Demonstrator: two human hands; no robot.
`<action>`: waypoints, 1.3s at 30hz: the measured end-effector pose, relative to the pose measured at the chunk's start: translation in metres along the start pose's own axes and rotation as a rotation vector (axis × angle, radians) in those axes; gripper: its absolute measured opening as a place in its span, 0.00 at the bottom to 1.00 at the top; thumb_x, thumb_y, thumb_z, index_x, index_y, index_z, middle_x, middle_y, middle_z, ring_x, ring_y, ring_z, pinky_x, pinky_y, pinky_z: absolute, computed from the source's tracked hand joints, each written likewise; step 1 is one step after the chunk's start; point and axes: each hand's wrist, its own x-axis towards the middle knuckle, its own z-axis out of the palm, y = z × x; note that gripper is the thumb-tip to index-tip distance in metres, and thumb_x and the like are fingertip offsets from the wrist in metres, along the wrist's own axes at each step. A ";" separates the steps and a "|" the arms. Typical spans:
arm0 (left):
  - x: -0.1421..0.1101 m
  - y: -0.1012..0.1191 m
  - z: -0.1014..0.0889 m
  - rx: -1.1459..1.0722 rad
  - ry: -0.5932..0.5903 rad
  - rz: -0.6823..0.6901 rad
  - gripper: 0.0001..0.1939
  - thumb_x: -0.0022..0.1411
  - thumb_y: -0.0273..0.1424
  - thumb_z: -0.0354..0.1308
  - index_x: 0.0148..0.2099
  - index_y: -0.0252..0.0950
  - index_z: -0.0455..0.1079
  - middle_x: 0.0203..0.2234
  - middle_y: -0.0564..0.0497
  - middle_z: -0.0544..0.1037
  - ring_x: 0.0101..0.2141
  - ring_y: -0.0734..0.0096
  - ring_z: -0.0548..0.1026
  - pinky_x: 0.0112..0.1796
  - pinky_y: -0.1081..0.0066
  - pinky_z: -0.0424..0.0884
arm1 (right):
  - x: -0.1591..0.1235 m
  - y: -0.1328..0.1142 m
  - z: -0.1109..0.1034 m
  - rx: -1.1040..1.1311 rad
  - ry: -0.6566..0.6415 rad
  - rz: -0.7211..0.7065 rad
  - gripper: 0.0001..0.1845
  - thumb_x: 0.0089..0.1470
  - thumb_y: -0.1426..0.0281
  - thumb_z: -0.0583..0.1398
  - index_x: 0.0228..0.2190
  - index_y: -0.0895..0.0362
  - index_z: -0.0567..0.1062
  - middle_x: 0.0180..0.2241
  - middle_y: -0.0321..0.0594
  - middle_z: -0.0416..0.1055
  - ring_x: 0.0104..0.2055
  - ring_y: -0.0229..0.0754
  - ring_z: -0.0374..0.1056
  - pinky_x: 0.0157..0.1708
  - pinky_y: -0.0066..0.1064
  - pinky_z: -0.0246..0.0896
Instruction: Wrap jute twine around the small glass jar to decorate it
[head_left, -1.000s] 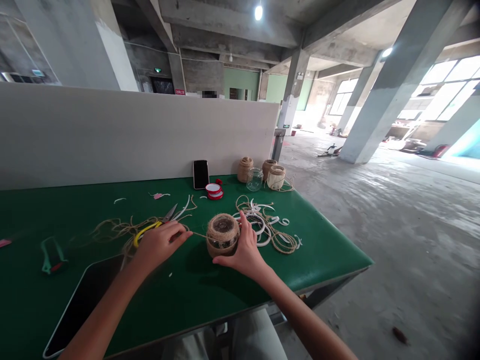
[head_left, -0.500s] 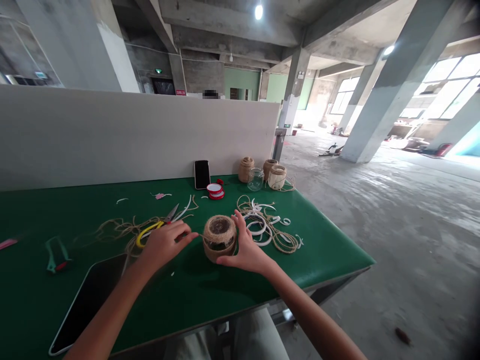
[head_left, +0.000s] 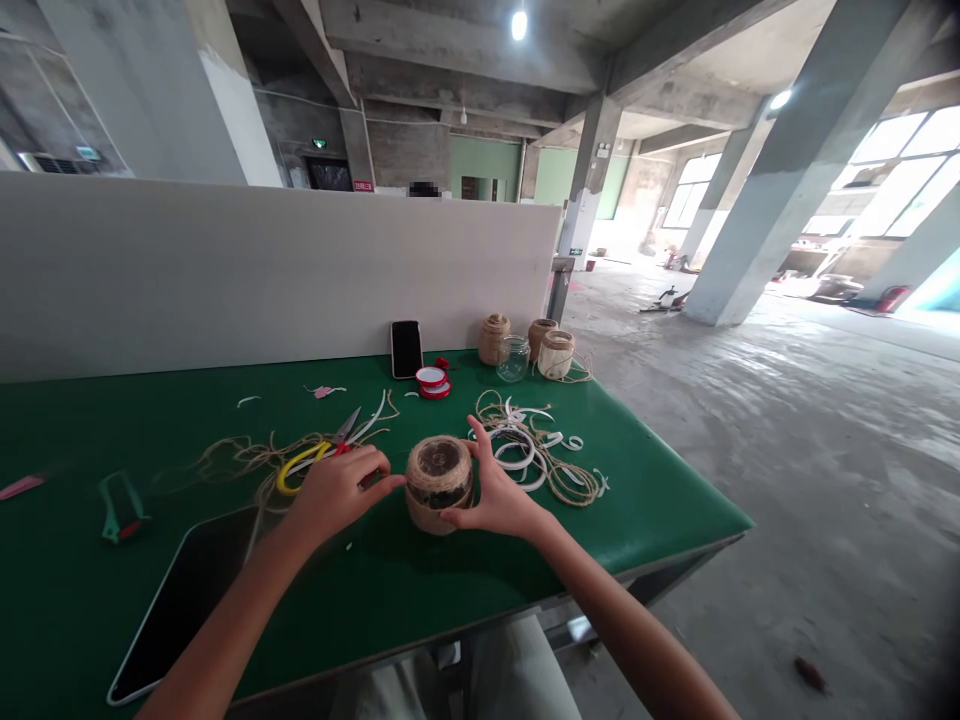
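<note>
A glass jar (head_left: 439,484) partly wrapped in brown jute twine stands on the green table, with a bare dark glass band around its side. My right hand (head_left: 501,495) curves around the jar's right side, thumb at the front and fingers behind. My left hand (head_left: 346,492) is at the jar's left side, its thumb tip touching the wrap and its fingers curled; the twine at its fingertips is barely visible. Behind that hand lie yellow-handled scissors (head_left: 319,458) among loose twine. A tangle of twine and white tape strips (head_left: 534,450) lies right of the jar.
Rolls of red-rimmed tape (head_left: 433,383) and a propped phone (head_left: 406,349) stand at the back. Several jars (head_left: 514,358), some twine-wrapped, stand at the back right. A tablet (head_left: 187,600) lies front left, a green tool (head_left: 120,508) beyond it. A white partition (head_left: 277,275) rises behind.
My left hand has moved slightly right, bringing its thumb from a short strand's length away up to the jar. My right hand keeps its hold; the jar stays in place.
</note>
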 end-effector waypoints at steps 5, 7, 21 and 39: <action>-0.002 0.005 0.003 0.013 0.020 0.051 0.19 0.64 0.45 0.48 0.29 0.37 0.68 0.24 0.54 0.73 0.24 0.76 0.70 0.27 0.75 0.59 | -0.003 -0.005 -0.006 -0.050 -0.077 0.008 0.68 0.39 0.64 0.68 0.62 0.52 0.24 0.59 0.49 0.55 0.63 0.52 0.50 0.61 0.49 0.41; -0.004 0.005 0.003 0.038 0.053 0.064 0.19 0.64 0.45 0.48 0.29 0.37 0.68 0.23 0.54 0.73 0.24 0.75 0.70 0.27 0.75 0.59 | -0.006 -0.006 -0.002 -0.126 -0.039 0.027 0.71 0.36 0.58 0.70 0.62 0.52 0.23 0.61 0.51 0.49 0.65 0.55 0.44 0.61 0.52 0.37; -0.003 0.006 -0.005 0.122 0.148 0.132 0.18 0.62 0.44 0.52 0.29 0.37 0.69 0.26 0.53 0.74 0.26 0.74 0.71 0.29 0.74 0.60 | -0.005 0.003 0.008 -0.046 0.024 0.079 0.69 0.35 0.60 0.70 0.62 0.52 0.29 0.56 0.47 0.56 0.60 0.53 0.53 0.59 0.48 0.44; -0.005 0.000 0.000 0.028 0.105 0.059 0.17 0.63 0.43 0.51 0.29 0.37 0.68 0.26 0.54 0.74 0.26 0.75 0.70 0.30 0.75 0.61 | -0.010 -0.001 0.019 -0.227 0.125 0.141 0.70 0.31 0.54 0.70 0.62 0.51 0.31 0.58 0.50 0.53 0.62 0.58 0.48 0.61 0.56 0.30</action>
